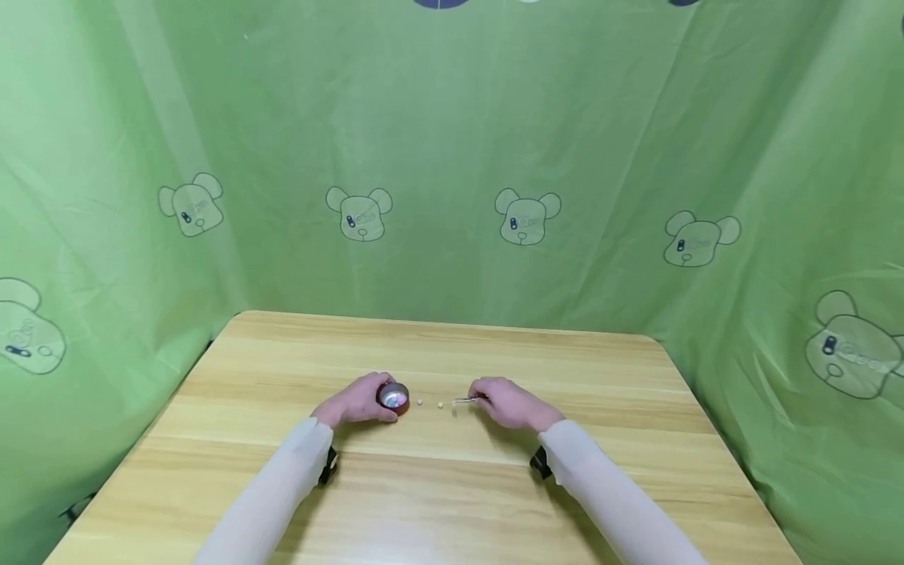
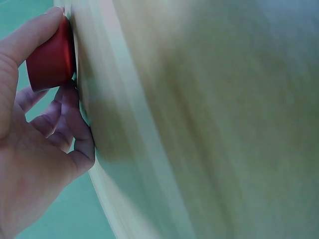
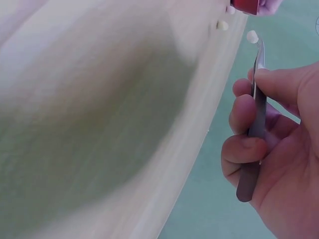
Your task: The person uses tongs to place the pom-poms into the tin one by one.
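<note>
Just below the middle of the head view, the left hand (image 1: 362,399) grips a small red bowl (image 2: 52,57), thumb on one side and fingers on the other; pink, blue and white bits show inside it. To the bowl's right in the frame, the right hand (image 1: 510,403) pinches metal tweezers (image 3: 257,114) between thumb and curled fingers, their tips pointing left toward the bowl. A white bead (image 3: 252,37) is at those tips, near the top of the right wrist view. Between bowl and tweezers, a pinkish bead (image 1: 420,402) and a yellowish bead (image 1: 440,405) lie apart on the wooden table (image 1: 424,502), the pinkish one nearer the bowl
</note>
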A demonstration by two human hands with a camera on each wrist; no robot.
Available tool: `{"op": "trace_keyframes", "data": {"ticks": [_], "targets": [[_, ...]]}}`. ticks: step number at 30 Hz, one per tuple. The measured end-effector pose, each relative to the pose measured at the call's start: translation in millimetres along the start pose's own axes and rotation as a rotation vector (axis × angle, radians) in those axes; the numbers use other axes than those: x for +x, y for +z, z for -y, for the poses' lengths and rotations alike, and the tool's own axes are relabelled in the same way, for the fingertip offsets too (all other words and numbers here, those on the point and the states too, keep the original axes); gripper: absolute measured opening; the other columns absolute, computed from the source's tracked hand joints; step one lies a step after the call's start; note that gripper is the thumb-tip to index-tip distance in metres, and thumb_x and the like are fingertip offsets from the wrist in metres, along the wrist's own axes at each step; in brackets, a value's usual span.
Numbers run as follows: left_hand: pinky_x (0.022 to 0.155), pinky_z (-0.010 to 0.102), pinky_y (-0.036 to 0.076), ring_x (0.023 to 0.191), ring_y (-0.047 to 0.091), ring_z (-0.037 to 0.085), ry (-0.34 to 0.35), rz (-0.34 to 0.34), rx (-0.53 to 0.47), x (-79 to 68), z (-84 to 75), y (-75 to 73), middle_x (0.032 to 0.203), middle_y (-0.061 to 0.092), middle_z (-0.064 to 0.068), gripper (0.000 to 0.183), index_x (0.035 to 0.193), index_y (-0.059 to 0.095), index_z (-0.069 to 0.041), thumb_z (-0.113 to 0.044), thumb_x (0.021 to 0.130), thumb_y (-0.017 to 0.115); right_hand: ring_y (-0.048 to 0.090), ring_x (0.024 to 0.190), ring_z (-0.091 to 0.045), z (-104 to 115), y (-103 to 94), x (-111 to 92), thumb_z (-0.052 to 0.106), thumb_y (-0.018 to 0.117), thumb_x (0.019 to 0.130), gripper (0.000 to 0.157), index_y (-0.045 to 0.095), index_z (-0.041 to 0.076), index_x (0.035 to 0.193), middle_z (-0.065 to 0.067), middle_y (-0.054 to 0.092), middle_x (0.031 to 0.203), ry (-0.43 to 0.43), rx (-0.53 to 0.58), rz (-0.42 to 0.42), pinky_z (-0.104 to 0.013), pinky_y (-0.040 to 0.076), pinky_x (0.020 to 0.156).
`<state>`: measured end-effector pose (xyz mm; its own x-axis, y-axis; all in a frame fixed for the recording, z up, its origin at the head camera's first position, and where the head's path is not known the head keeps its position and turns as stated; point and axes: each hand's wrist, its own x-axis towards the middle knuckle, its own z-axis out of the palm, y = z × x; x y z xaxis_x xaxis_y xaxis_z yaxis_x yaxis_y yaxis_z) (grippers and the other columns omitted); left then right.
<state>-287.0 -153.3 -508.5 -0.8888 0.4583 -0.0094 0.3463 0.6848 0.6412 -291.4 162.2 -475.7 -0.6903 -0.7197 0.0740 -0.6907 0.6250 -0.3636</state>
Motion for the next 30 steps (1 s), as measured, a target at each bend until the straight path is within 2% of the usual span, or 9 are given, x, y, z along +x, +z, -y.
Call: {"op": "trace_keyframes", "data": {"ticks": [10,15,19,30], "targets": [[0.088,0.042,0.044,0.097,0.055,0.02,0.012,-0.015,0.01,1.1,2.4,-0.6,0.103,0.058,0.005,0.05,0.111,0.056,-0.007,-0.022,0.071,0.083,0.055,0.079,-0.014,4,-4.2,19,0.008,0.052,0.096,0.011,0.062,0.004,0.099,-0.009,0.064,0.09,-0.02,0.025,-0.029,-0.035,0.048,0.074],[0.088,0.042,0.044,0.098,0.055,0.02,0.008,-0.011,-0.003,2.3,1.3,-1.6,0.104,0.059,0.004,0.05,0.111,0.056,-0.007,-0.021,0.072,0.083,0.055,0.078,-0.014,6,-6.4,29,0.008,0.052,0.096,0.012,0.063,0.003,0.1,-0.01,0.064,0.091,0.0,0.036,-0.022,-0.034,0.048,0.074],[0.089,0.043,0.043,0.099,0.055,0.021,0.007,-0.013,-0.017,2.8,-0.6,-2.4,0.105,0.059,0.005,0.05,0.111,0.056,-0.007,-0.02,0.072,0.083,0.055,0.079,-0.013,9,-7.6,34,0.009,0.052,0.096,0.013,0.063,0.003,0.101,-0.01,0.064,0.093,0.027,0.055,-0.012,-0.035,0.048,0.076],[0.088,0.042,0.044,0.097,0.055,0.021,0.002,-0.005,-0.008,2.2,2.6,-1.5,0.104,0.059,0.004,0.05,0.11,0.056,-0.008,-0.023,0.071,0.083,0.054,0.078,-0.012,21,-6.9,45,0.009,0.052,0.096,0.014,0.063,0.003,0.102,-0.009,0.064,0.092,0.01,0.067,-0.013,-0.034,0.048,0.076]]}}
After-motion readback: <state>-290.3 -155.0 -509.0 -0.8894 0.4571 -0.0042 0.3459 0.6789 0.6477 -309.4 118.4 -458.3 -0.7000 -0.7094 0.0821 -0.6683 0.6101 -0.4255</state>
